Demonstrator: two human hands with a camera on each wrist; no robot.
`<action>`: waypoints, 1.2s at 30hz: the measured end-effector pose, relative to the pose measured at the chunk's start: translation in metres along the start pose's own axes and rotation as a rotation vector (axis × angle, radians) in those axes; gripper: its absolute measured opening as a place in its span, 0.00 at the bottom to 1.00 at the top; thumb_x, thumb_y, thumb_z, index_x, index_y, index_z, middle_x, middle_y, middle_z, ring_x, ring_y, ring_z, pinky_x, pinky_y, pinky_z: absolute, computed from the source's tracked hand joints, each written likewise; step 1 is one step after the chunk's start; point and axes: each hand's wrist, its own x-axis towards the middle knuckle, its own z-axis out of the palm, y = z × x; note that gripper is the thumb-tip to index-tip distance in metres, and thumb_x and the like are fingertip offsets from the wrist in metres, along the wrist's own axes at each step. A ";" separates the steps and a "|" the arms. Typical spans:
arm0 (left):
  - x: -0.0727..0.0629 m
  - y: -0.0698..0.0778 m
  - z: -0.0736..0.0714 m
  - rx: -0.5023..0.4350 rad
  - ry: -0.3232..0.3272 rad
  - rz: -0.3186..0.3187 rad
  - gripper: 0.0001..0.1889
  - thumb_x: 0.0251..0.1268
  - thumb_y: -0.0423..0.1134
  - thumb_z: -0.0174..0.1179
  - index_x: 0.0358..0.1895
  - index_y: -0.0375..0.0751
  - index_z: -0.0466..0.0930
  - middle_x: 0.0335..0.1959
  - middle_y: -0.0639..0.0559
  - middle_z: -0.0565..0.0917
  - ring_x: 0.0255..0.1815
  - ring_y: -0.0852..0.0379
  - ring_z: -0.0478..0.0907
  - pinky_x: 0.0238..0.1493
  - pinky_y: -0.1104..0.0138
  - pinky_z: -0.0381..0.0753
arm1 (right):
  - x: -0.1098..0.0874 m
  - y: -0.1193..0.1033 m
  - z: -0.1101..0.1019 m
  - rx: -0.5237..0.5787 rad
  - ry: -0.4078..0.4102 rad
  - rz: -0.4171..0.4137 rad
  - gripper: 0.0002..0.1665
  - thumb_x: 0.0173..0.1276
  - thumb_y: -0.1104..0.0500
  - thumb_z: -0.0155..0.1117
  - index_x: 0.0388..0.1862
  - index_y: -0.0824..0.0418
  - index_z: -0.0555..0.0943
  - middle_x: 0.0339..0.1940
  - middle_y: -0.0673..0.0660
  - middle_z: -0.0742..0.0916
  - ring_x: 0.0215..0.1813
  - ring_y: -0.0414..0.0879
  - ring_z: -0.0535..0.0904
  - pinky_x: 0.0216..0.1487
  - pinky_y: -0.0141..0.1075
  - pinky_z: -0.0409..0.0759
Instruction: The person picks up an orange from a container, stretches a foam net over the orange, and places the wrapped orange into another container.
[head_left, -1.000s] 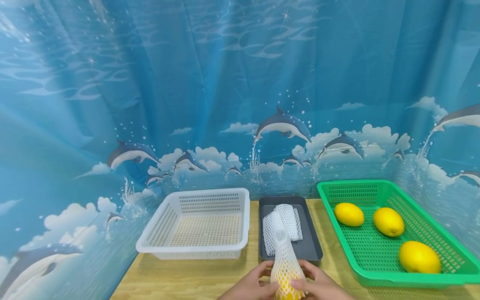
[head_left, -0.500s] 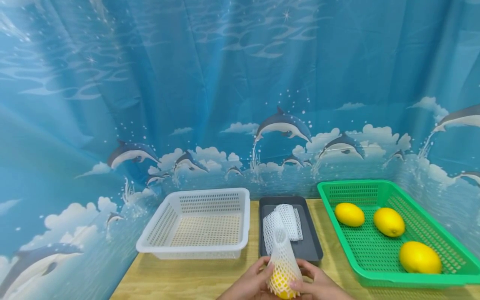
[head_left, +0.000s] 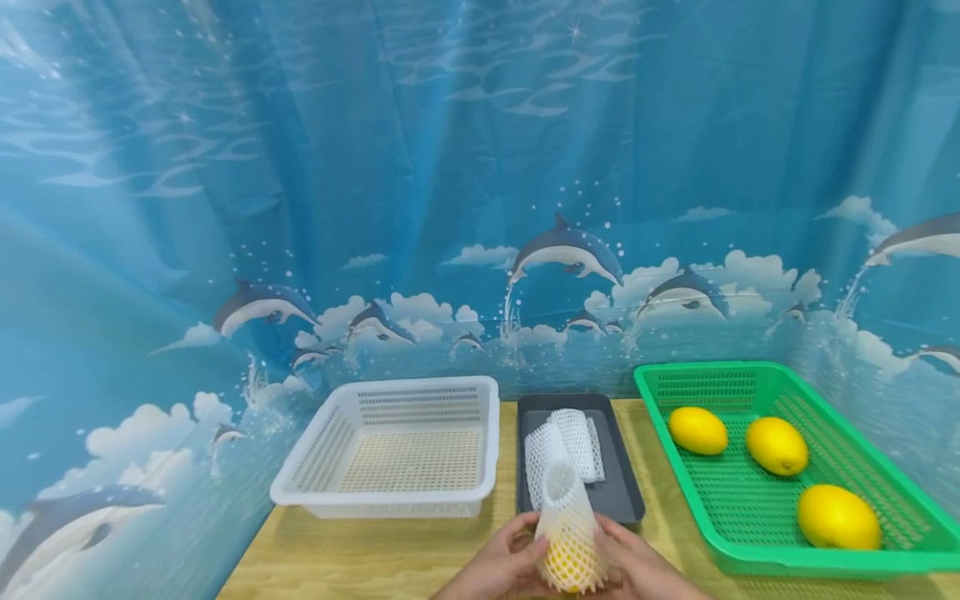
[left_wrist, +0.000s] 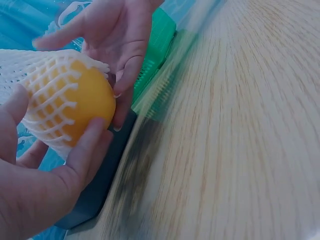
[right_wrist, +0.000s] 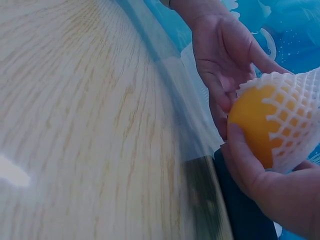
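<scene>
Head view, lower centre: yellow fruit (left_wrist: 94, 97) partly in white net sleeve (head_left: 564, 510), gripped by left hand (head_left: 504, 560), right hand (head_left: 639, 562); lower right: green basket (head_left: 731, 510).

Grips a yellow fruit (head_left: 567, 568) in a white net (head_left: 566, 510) between left hand (head_left: 501, 562) and right hand (head_left: 637, 562). Has the net's open end up, in front of a dark tray (head_left: 621, 493) bearing other white nets (head_left: 576, 440). Has a white basket (head_left: 382, 501) to the left of the tray and a green basket (head_left: 832, 562) to the right, with three bare fruits (head_left: 777, 446) lying inside. Faces a blue dolphin-print curtain (head_left: 450, 167) beyond the wooden table (head_left: 360, 550).
</scene>
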 end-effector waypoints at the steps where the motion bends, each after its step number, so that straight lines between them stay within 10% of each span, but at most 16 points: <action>1: 0.000 0.000 0.000 0.002 0.010 -0.003 0.30 0.73 0.40 0.54 0.70 0.27 0.56 0.50 0.43 0.79 0.44 0.50 0.81 0.50 0.51 0.83 | 0.000 0.000 0.001 0.002 0.011 -0.004 0.45 0.81 0.44 0.36 0.74 0.75 0.32 0.61 0.59 0.76 0.57 0.58 0.78 0.59 0.54 0.77; 18: -0.001 0.000 0.001 -0.045 0.017 -0.020 0.32 0.71 0.38 0.57 0.71 0.28 0.55 0.50 0.43 0.80 0.45 0.51 0.81 0.53 0.51 0.81 | 0.003 0.000 0.007 0.020 0.114 -0.007 0.47 0.79 0.39 0.36 0.76 0.72 0.35 0.56 0.58 0.78 0.56 0.53 0.78 0.60 0.51 0.77; 36: 0.002 0.006 0.007 -0.073 0.176 -0.069 0.29 0.75 0.51 0.48 0.70 0.37 0.62 0.45 0.44 0.82 0.39 0.55 0.82 0.47 0.55 0.84 | 0.002 -0.001 0.004 0.053 -0.017 -0.143 0.42 0.82 0.50 0.36 0.74 0.73 0.29 0.62 0.54 0.78 0.59 0.52 0.78 0.62 0.50 0.74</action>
